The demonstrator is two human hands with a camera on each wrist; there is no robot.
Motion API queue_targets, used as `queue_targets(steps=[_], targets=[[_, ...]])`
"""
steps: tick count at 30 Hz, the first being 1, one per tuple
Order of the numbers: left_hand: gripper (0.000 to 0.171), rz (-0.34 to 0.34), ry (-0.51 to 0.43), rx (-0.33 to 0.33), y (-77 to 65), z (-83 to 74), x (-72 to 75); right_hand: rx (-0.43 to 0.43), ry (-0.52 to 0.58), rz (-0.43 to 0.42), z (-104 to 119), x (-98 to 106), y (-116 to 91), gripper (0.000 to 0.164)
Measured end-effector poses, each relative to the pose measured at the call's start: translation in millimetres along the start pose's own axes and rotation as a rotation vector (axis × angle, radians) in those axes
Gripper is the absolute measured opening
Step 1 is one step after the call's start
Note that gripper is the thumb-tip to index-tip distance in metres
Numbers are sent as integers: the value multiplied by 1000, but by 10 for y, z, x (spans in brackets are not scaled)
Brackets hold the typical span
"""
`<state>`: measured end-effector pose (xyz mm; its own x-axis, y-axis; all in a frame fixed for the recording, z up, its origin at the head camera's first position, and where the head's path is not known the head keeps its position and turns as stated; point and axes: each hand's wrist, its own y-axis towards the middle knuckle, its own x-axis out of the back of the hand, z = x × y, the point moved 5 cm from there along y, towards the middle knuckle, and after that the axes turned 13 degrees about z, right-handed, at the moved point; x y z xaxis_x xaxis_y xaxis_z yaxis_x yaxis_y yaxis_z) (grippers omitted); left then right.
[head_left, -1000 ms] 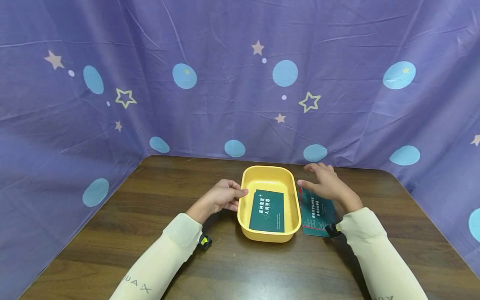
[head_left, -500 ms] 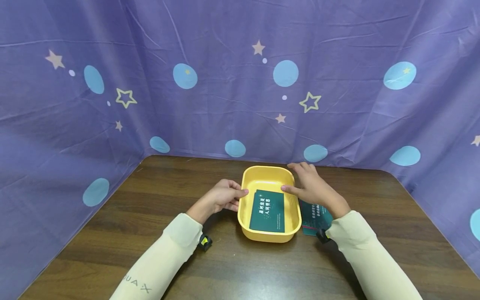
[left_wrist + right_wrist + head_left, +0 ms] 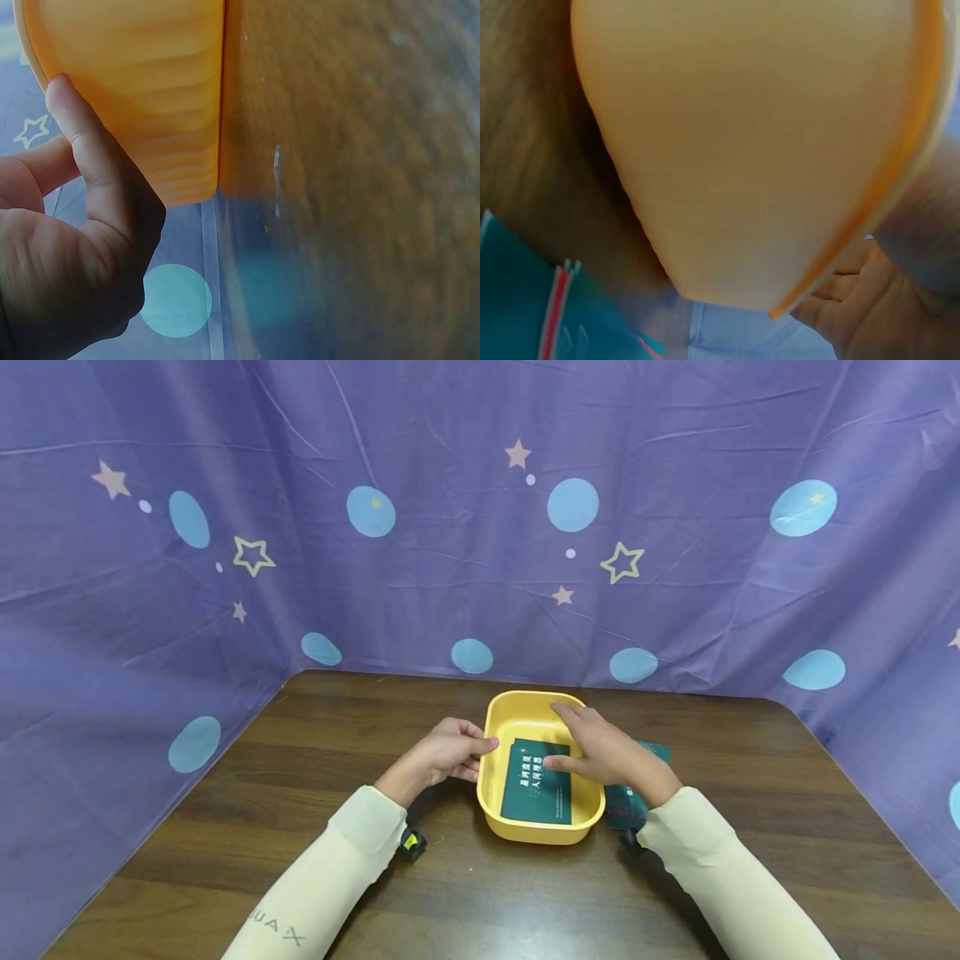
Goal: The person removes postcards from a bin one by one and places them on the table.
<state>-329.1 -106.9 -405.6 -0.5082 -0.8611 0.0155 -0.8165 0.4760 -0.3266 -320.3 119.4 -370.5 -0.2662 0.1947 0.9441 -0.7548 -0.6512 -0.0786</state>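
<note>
A yellow plastic basin (image 3: 536,835) stands on the table, with a dark green card (image 3: 525,795) printed in white lying flat inside. At its left side my left hand (image 3: 442,752) pinches the rim, thumb on top and fingers against the outer wall; the left wrist view shows the thumb at the edge of the ribbed wall. Over the basin's right part reaches my right hand (image 3: 607,750), fingers extended and thumb tip overlapping the card's right edge in the head view. Another green card (image 3: 624,803), with a red line, lies right of the basin, partly hidden under my right wrist.
The brown wooden table (image 3: 465,910) extends around the basin. Behind and at the sides hangs a purple curtain (image 3: 420,610) with stars and blue dots. Each wrist wears a small black device, such as the left wrist device (image 3: 411,844).
My right hand has moved left from above the card on the table, across the basin's right rim, to over the card inside. My left hand has stayed at the rim.
</note>
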Motion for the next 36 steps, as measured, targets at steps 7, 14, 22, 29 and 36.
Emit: queue_targets(steps=[7,14,22,29,36], targets=[[25,3,1,-2,3,7,8,11,-35,56,102,-118,52,92],[26,13,5,4,9,6,6,-40,-225,156,163,-241,91,98],[24,24,9,2,7,6,2,-89,-391,238,163,-319,118,106],[25,19,11,7,-1,3,-4,-120,-453,267,157,-356,141,109],[25,25,7,7,4,12,5,-147,-442,301,162,-364,156,109]])
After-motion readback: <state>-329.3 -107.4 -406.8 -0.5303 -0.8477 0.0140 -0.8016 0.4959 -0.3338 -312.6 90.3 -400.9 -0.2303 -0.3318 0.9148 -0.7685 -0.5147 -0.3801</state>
